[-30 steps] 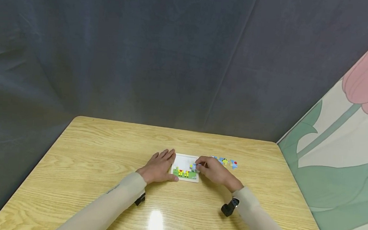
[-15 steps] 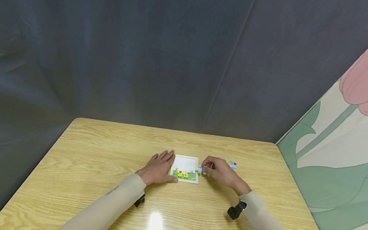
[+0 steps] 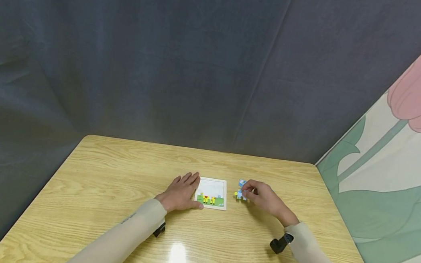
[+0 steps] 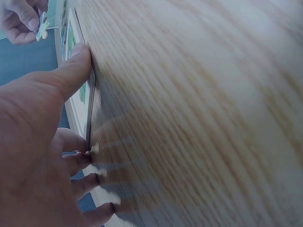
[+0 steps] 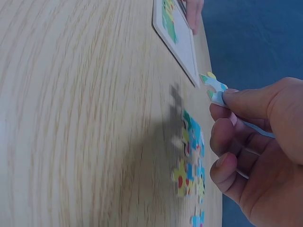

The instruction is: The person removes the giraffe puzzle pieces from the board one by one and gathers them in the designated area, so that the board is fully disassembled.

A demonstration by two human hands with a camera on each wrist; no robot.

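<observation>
In the head view a small white puzzle frame (image 3: 225, 195) lies on the table, with green and yellow pieces (image 3: 210, 199) along its near side and bare white board above them. My left hand (image 3: 181, 192) rests at the frame's left edge, fingers spread along it and thumb on the near-left corner. Between thumb and fingertips my right hand (image 3: 265, 199) pinches a light-blue jigsaw piece (image 5: 217, 88) with yellow and green parts. It is held above the table, right of the frame. Loose jigsaw pieces (image 5: 193, 135) lie beneath that hand, mostly hidden by it in the head view.
The wood-grain table (image 3: 132, 167) reaches back to a dark curtain (image 3: 170, 72). A flower-patterned panel (image 3: 385, 178) stands along the right side. Both wrists carry small black devices, such as the right wrist camera (image 3: 279, 244).
My right hand has moved right, carrying the jigsaw piece from over the puzzle frame to above the loose pieces. My left hand has stayed at the frame's left edge.
</observation>
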